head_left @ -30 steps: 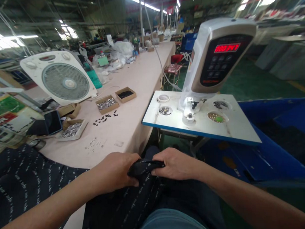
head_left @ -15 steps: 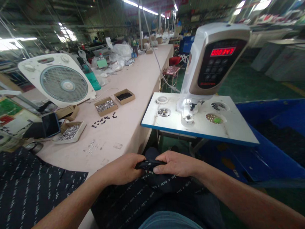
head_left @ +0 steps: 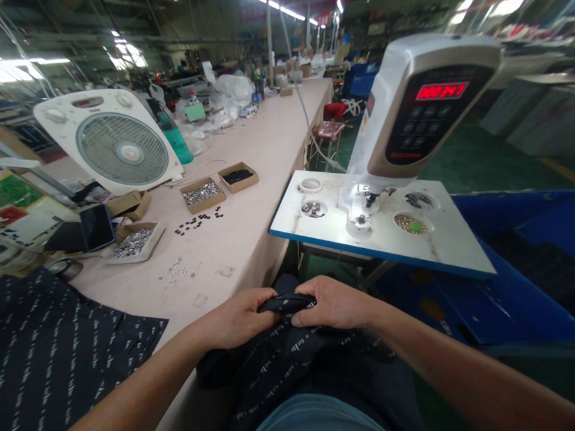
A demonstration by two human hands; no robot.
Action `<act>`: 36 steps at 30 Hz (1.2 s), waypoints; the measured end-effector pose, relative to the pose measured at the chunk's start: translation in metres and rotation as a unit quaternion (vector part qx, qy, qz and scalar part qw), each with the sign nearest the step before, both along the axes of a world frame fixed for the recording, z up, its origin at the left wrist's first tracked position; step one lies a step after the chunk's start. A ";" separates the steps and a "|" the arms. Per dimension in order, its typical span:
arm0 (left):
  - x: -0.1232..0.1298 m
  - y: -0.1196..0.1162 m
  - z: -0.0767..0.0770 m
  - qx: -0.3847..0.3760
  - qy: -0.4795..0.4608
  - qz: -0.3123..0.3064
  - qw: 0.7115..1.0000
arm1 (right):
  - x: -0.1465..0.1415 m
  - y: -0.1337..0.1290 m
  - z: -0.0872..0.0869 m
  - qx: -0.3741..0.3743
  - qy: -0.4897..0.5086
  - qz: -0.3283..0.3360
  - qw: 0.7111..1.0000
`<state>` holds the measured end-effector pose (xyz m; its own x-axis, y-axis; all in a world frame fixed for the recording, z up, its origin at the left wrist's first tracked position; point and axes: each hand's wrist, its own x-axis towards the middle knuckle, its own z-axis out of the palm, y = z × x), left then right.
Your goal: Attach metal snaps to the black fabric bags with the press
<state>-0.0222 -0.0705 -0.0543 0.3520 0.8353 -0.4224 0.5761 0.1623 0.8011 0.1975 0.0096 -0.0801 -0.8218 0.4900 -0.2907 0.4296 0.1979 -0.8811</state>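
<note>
A dark garment [head_left: 292, 357] with rows of small white print drapes over my lap. Its folded edge is pinched between my two hands just in front of the table's corner. My left hand [head_left: 244, 317] grips the left end of that fold, thumb on top. Close beside it, my right hand [head_left: 326, 302] holds the right end, with a short stretch of rolled cloth showing between them. Beyond my hands stands a snap-fastening machine [head_left: 407, 117] with a red lit display, on a white board [head_left: 307, 227] edged in blue. The fingers under the cloth are partly hidden.
On the pink-topped table [head_left: 250, 235] lie boxes of metal snaps [head_left: 202, 194], a box of black parts [head_left: 239, 175] and scattered black caps [head_left: 198, 220]. A fan [head_left: 122, 142] stands behind them. More printed cloth [head_left: 61, 362] lies at left; a blue bin [head_left: 529, 251] is at right.
Both hands keep hold of the garment's fold, and its rolled edge has turned up slightly between them. The view has shifted a little, and the machine appears nearer and farther right.
</note>
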 end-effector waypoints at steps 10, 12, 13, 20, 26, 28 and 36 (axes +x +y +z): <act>-0.009 -0.001 -0.008 -0.045 -0.038 0.005 0.998 | -0.004 -0.005 0.001 0.005 0.046 -0.003 0.999; -0.011 -0.002 -0.010 -0.073 -0.052 -0.005 0.996 | -0.006 -0.006 0.001 0.005 0.044 -0.001 0.999; -0.011 -0.003 -0.011 -0.085 -0.059 -0.011 0.995 | -0.006 -0.007 0.001 0.006 0.040 0.000 0.999; -0.011 -0.006 -0.016 -0.129 -0.083 0.002 0.988 | -0.008 -0.007 0.009 0.046 0.019 0.010 0.999; -0.009 -0.010 -0.018 -0.175 -0.152 0.040 0.972 | -0.003 -0.005 0.010 0.003 -0.012 0.047 0.999; -0.008 -0.011 -0.019 -0.187 -0.182 0.057 0.964 | -0.003 -0.006 0.009 -0.026 -0.014 0.044 0.999; -0.005 -0.011 -0.013 -0.198 -0.213 0.097 0.952 | -0.003 -0.007 0.002 -0.136 0.028 0.021 0.990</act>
